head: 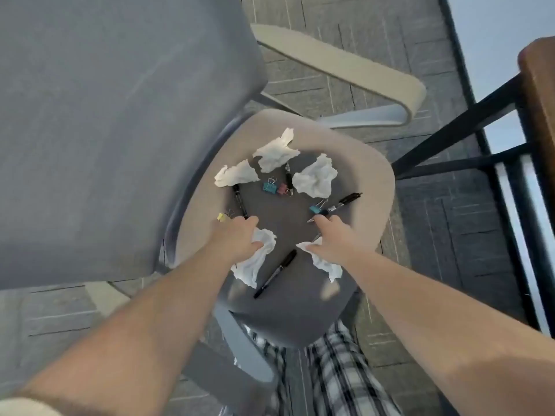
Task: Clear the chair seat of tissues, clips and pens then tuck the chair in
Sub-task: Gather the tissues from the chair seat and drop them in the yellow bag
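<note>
Head view looks steeply down onto a grey chair seat [288, 235] with a pale rim, its tall grey backrest [120, 115] filling the left of the picture and a curved armrest [345, 67] at the far right. The left hand [237, 235] is closed around a crumpled white tissue [255, 262], which hangs out below the fist toward the near edge of the seat. The right hand [333, 238] grips a second tissue [324, 262] under the palm, and its fingertips [322, 218] touch the near end of a black pen [339, 205] that lies slanting toward the right rim. A teal binder clip [316, 208] sits just beside that pen. Between the two hands a black marker [276, 273] lies diagonally on the near part of the seat. Three more tissues lie on the far half: one at the far left [235, 174], one at the far centre [276, 151], and one at the far right [315, 175]. Among them sit a second teal clip [269, 187] and a pink clip [283, 189], with another pen [289, 178] partly hidden under the tissues. A further pen [240, 202] lies near the left rim, and a yellow clip [222, 217] rests at the left edge just beside the left wrist. Plaid trousers [336, 373] show below the seat, over grey carpet tiles [435, 235].
</note>
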{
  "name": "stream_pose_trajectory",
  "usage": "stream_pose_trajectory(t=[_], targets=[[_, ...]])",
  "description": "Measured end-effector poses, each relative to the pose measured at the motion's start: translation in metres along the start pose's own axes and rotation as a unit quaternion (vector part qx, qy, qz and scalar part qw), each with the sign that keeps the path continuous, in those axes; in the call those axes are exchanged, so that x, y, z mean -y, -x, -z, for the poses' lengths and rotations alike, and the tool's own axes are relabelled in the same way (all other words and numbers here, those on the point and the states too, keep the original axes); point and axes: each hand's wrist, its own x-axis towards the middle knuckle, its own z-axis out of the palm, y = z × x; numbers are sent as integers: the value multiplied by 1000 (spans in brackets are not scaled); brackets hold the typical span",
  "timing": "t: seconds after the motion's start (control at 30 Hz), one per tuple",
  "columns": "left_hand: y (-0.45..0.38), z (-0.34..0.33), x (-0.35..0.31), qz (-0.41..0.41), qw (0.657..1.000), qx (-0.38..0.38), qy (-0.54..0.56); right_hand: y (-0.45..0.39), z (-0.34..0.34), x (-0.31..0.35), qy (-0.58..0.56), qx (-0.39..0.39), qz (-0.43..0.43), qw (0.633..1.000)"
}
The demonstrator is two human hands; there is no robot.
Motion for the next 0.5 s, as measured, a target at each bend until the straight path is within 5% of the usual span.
stream_pose_trajectory(t=[0.3, 0.5], targets=[[-26, -40, -23, 48, 997, 52, 5, -16, -22, -15, 118, 45, 1, 992], [-31, -46, -20, 62, 998, 22, 21, -19, -22, -13, 77, -14, 56, 995]])
